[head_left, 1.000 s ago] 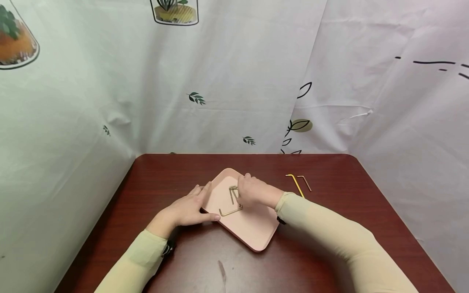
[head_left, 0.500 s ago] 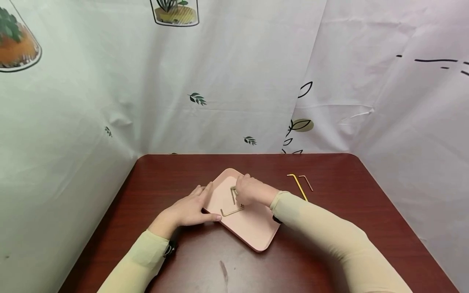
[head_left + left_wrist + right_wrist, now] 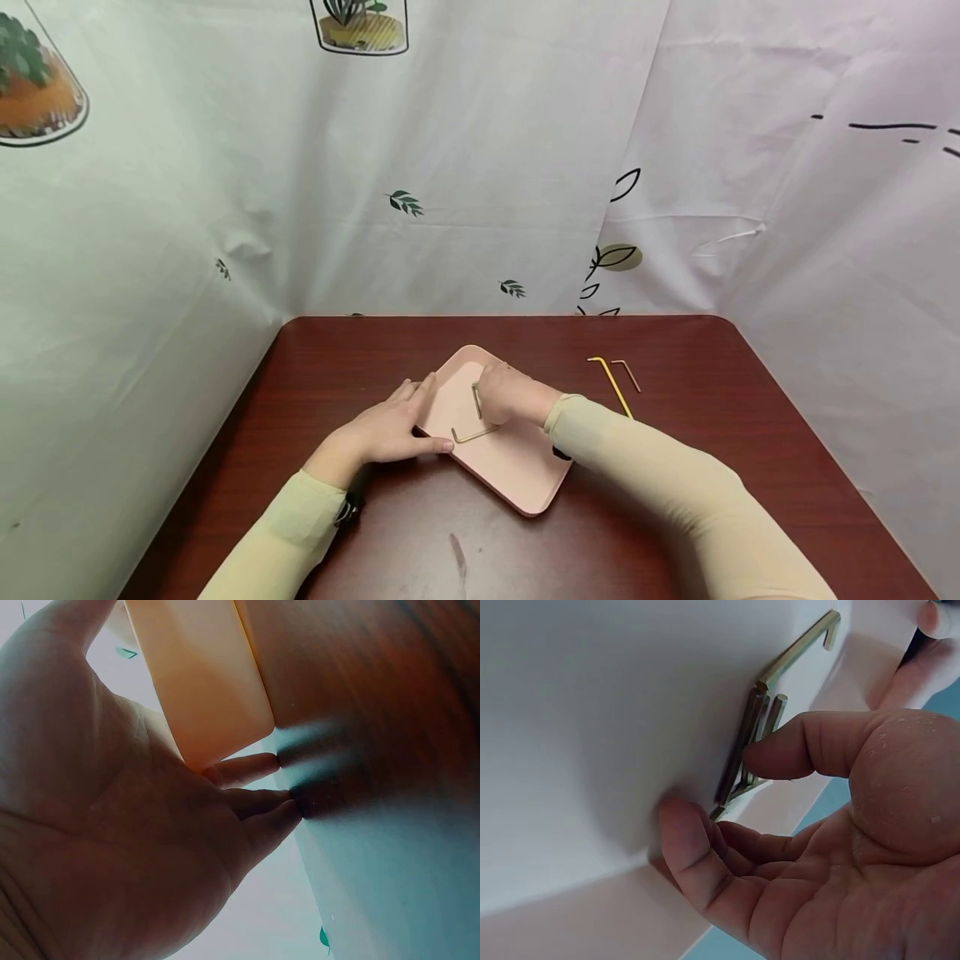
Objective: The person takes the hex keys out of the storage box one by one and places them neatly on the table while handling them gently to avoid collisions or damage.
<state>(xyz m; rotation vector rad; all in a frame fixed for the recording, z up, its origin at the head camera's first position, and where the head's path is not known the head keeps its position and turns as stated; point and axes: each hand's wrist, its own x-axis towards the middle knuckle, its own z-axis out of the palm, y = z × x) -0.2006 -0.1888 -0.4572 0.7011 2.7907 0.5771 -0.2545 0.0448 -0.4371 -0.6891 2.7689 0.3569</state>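
A pink tray [image 3: 521, 475] lies slantwise on the table with several brass-coloured hex keys inside. My left hand [image 3: 386, 429] rests along the tray's left edge, thumb at the near rim and fingers spread on the far side. In the left wrist view its fingertips reach the tabletop beside the tray [image 3: 202, 667]. My right hand [image 3: 513, 396] is down in the tray. In the right wrist view, its thumb overlaps a cluster of hex keys [image 3: 739, 750], while the bent index finger stays apart from the thumb near the tray floor. One hex key [image 3: 474, 434] lies toward the near rim.
A long yellow hex key [image 3: 615, 387] and a smaller copper-coloured one [image 3: 632, 377] lie on the dark red table [image 3: 360, 358], right of the tray. White printed cloth [image 3: 465, 167] hangs behind and at both sides.
My right hand has shifted slightly left and now covers more of the hex keys, its forearm coming along. The left hand and tray stay in place.
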